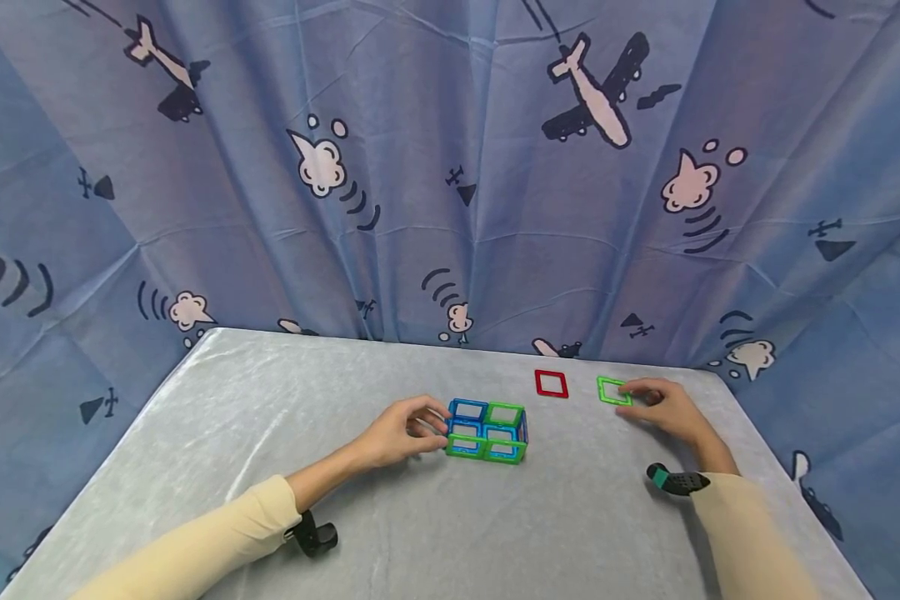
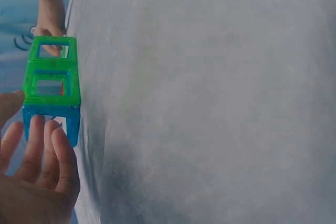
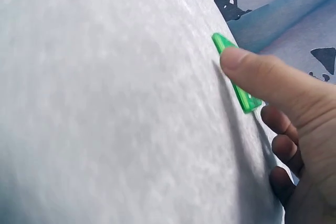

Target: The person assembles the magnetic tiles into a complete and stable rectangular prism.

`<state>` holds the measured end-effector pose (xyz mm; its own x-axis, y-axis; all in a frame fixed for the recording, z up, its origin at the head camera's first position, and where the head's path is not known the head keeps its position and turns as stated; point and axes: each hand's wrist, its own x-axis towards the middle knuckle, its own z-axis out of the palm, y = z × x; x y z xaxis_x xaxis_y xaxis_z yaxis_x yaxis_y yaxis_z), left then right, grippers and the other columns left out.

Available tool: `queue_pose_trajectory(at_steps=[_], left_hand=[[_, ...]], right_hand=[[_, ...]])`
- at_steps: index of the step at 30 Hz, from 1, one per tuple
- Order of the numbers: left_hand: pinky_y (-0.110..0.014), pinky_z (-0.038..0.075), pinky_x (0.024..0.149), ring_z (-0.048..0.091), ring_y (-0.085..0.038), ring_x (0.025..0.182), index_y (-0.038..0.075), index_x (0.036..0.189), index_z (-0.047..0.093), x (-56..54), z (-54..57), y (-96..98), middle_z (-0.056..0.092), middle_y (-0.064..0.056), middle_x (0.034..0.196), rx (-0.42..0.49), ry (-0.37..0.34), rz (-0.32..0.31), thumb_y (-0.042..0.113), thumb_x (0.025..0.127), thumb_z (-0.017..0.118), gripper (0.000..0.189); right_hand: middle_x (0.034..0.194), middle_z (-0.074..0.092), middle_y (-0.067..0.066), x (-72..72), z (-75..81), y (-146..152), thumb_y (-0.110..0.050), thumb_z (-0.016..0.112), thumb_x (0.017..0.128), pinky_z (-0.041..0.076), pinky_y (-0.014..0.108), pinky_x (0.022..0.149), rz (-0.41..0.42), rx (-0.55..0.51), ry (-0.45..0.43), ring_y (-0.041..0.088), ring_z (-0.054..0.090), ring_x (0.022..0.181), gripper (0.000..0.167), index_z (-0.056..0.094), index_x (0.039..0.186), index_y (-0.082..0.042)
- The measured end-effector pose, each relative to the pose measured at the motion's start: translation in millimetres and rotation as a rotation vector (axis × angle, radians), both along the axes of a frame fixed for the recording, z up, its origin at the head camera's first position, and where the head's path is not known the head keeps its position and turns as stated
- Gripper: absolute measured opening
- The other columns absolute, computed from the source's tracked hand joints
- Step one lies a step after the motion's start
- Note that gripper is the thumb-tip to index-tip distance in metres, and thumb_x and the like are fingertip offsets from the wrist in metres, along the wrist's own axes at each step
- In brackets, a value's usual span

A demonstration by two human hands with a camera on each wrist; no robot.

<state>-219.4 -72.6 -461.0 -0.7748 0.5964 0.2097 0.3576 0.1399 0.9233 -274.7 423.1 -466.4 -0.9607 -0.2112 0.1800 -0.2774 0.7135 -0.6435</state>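
Note:
A box-like structure of blue and green magnetic tiles (image 1: 486, 439) stands on the table in the head view. My left hand (image 1: 405, 431) is at its left end, fingers loosely bent and spread. In the left wrist view those fingertips (image 2: 62, 140) overlap the blue end of the structure; whether they touch it, I cannot tell. Over at the right, my right hand (image 1: 667, 410) pinches a green square magnetic tile (image 1: 604, 398) at its right side. The right wrist view has the thumb (image 3: 236, 59) across that green tile, hiding part of it.
A red square magnetic tile (image 1: 540, 385) lies between the structure and the green tile, towards the back. Pale cloth covers the table (image 1: 330, 367). Behind its far edge hangs a blue curtain (image 1: 405, 125) printed with airplanes.

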Motion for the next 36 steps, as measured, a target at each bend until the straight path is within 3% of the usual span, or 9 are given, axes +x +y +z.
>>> queue_pose_trajectory(at_steps=[7, 15, 23, 31, 36], left_hand=[[-0.032, 0.057, 0.071, 0.071, -0.025, 0.091, -0.004, 0.125, 0.061, 1.3, 1.5, 0.3, 0.069, -0.016, 0.110, -0.010, -0.005, 0.009, 0.002, 0.093, 0.074, 0.035], [-0.032, 0.057, 0.069, 0.071, -0.027, 0.092, -0.003, 0.125, 0.062, 0.5, 1.1, 1.8, 0.069, -0.016, 0.111, -0.001, 0.008, 0.015, 0.002, 0.093, 0.074, 0.034], [-0.032, 0.056, 0.067, 0.070, -0.028, 0.092, -0.003, 0.125, 0.063, -0.2, 0.6, 3.7, 0.069, -0.019, 0.112, -0.005, 0.009, 0.024, 0.004, 0.093, 0.075, 0.034], [-0.047, 0.056, 0.061, 0.070, -0.031, 0.092, -0.002, 0.126, 0.062, 0.1, 0.2, 4.9, 0.067, -0.019, 0.112, 0.011, -0.015, 0.030, 0.003, 0.094, 0.074, 0.036], [-0.057, 0.054, 0.062, 0.069, -0.039, 0.092, -0.006, 0.127, 0.059, 4.7, 5.0, 6.1, 0.065, -0.026, 0.111, 0.018, -0.015, 0.040, -0.002, 0.093, 0.072, 0.037]], right_hand=[[0.115, 0.068, 0.020, -1.0, -2.3, -5.3, -0.016, 0.084, 0.087, 0.046, 0.030, 0.081, -0.033, 0.010, -0.004, 0.029, 0.059, 0.100, 0.030, 0.076, 0.110, 0.002], [0.102, 0.071, 0.017, 0.6, -2.1, -7.8, -0.012, 0.082, 0.088, 0.047, 0.022, 0.071, -0.026, -0.014, 0.044, 0.012, 0.060, 0.083, 0.019, 0.079, 0.102, 0.001], [0.093, 0.071, 0.013, 2.1, -3.3, -6.2, -0.009, 0.081, 0.088, 0.045, 0.023, 0.063, -0.035, -0.031, 0.045, 0.012, 0.054, 0.072, 0.017, 0.078, 0.099, 0.003], [0.095, 0.070, 0.013, 7.4, -1.3, -5.7, -0.012, 0.081, 0.089, 0.044, 0.024, 0.061, -0.047, -0.012, 0.040, 0.012, 0.053, 0.071, 0.016, 0.078, 0.098, 0.001], [0.093, 0.069, 0.011, 12.0, -1.1, -7.9, -0.012, 0.081, 0.089, 0.044, 0.024, 0.061, -0.038, -0.013, 0.034, 0.012, 0.053, 0.071, 0.015, 0.078, 0.097, 0.000]])
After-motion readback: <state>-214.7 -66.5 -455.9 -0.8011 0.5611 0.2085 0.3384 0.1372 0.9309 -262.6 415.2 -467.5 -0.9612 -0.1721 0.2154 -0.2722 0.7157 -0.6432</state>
